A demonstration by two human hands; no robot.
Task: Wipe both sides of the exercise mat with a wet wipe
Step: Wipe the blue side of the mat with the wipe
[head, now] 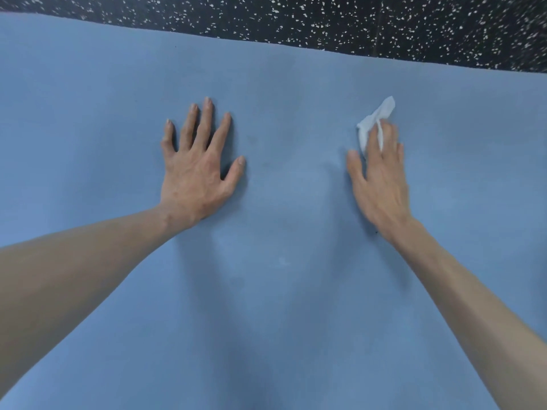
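Observation:
A blue exercise mat lies flat and fills most of the view. My left hand rests palm down on it left of centre, fingers spread and straight. My right hand lies flat on the mat to the right, its straight fingers pressing a crumpled white wet wipe against the surface. The wipe sticks out past the fingertips toward the mat's far edge; part of it is hidden under the fingers. The right fingertips look blurred.
Beyond the mat's far edge runs a black floor with white speckles. The mat reaches out of frame on the left, right and near sides. Shadows of my arms fall across its near part.

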